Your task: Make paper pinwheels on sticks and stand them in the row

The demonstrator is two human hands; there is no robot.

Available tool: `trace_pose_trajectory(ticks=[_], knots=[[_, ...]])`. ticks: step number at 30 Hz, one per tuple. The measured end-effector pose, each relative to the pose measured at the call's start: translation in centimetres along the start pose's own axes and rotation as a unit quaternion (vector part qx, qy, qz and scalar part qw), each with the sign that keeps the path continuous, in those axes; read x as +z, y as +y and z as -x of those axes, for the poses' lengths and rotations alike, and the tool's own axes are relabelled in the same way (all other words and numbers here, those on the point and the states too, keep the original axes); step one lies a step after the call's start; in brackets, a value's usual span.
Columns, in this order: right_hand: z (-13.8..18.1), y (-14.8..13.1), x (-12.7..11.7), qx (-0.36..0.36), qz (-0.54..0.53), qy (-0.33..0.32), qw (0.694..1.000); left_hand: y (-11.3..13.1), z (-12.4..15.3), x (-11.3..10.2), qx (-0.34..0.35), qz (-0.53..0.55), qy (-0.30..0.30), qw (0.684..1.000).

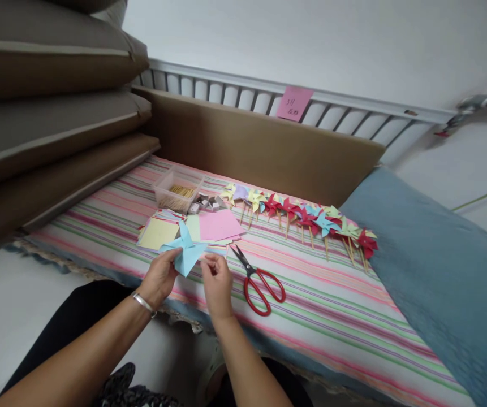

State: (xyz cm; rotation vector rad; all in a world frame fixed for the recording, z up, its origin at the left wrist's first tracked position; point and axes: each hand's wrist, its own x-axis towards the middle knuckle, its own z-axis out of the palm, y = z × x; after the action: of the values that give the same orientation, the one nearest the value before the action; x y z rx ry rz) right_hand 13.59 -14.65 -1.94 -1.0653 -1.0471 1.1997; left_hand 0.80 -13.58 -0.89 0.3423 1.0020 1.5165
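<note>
1. Nearest, the left hand (161, 277) has its fingers closed on a pale blue paper pinwheel (186, 252), which is held up over the near edge of the striped cloth (332, 305).
2. The right hand (218, 282) is just right of it, fingers drawn together by one blade; whether they grip anything small, I cannot tell.
3. The step in hand looks like shaping or fastening the folded blades; the next move seems to call for a steady left hold and a light, exact right touch at the centre.
4. Just right, the red-handled scissors (249, 270) lie free.
5. Beyond the pinwheel are a yellow paper stack (158, 233) and, to its right, a pink sheet (220, 224).
6. Farther, a clear box (164, 199) holds thin sticks; pinwheels on sticks (289, 209) line the far right.
</note>
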Motion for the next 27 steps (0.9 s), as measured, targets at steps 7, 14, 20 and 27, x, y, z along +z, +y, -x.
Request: trace_pose_trajectory(ticks=[7,14,20,27], knots=[[0.8,0.0,0.2,-0.173,0.179,-0.122,0.961,0.8,0.2,-0.2,-0.008,0.006,-0.013,1.000],[-0.1,0.1,0.6,-0.071,0.091,-0.121,0.986,0.6,1.0,0.1,-0.004,-0.020,-0.041,0.999],[-0.6,0.1,1.0,0.022,0.040,-0.093,0.995,0.0,1.6,0.3,0.004,-0.040,-0.051,0.998],[-1.0,0.1,0.9,0.064,0.030,-0.045,0.996,-0.6,1.9,0.9,0.005,-0.047,-0.042,0.998]])
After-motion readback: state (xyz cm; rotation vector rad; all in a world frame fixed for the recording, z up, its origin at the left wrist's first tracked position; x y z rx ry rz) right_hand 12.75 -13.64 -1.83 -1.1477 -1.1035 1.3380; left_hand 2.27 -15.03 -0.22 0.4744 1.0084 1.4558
